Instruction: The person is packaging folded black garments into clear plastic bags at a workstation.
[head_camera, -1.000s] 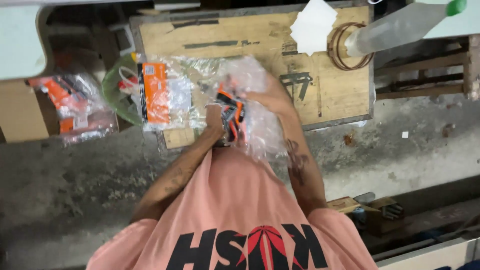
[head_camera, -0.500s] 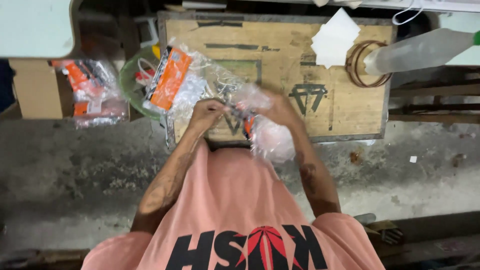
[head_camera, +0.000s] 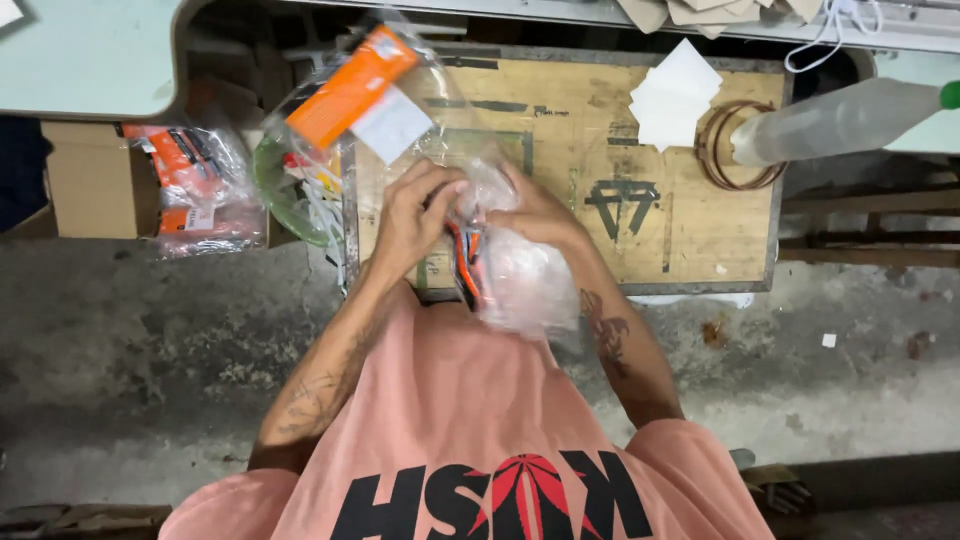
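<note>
While both hands' fingers clamp a clear bag (head_camera: 515, 275), left hand (head_camera: 415, 215), right hand (head_camera: 535, 212), orange-black contents blurred.

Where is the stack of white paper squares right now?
In the head view, the stack of white paper squares lies at the upper right of the wooden board, just left of the ring-shaped coil and beyond the right hand.

We see both hands closed on a clear, glossy, crinkled plastic bag (head_camera: 520, 275) over the matt, scuffed wooden board (head_camera: 690, 245). At the board's far left corner lies a shiny film pack (head_camera: 375, 95) with an orange card. White paper squares (head_camera: 675, 90) rest on its far right part. Below the board, the concrete floor (head_camera: 150, 340) looks rough.
</note>
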